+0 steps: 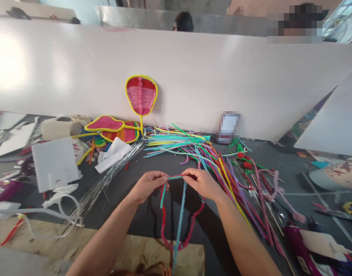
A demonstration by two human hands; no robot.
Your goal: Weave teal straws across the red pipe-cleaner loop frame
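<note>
My left hand (153,185) pinches the red and turquoise pipe cleaners (175,177), and their loose ends hang below its fingers. A short stretch of them runs straight across to my right hand (201,183), which is also closed on them. Below my hands hangs a shape of bent pipe cleaners: red and pink sides (191,227) curve down to a twisted light blue stem (180,214). Its upper right side passes behind my right hand. Beyond my hands lies a pile of loose pipe cleaners (176,142) in many colours.
A finished-looking pink and yellow fan shape (141,94) leans on the white partition (193,69). Thin metal wires (112,180) and a white square (56,165) lie left. At right are a phone (228,127), scissors (335,212), a cup (334,174) and a purple glue gun (299,249).
</note>
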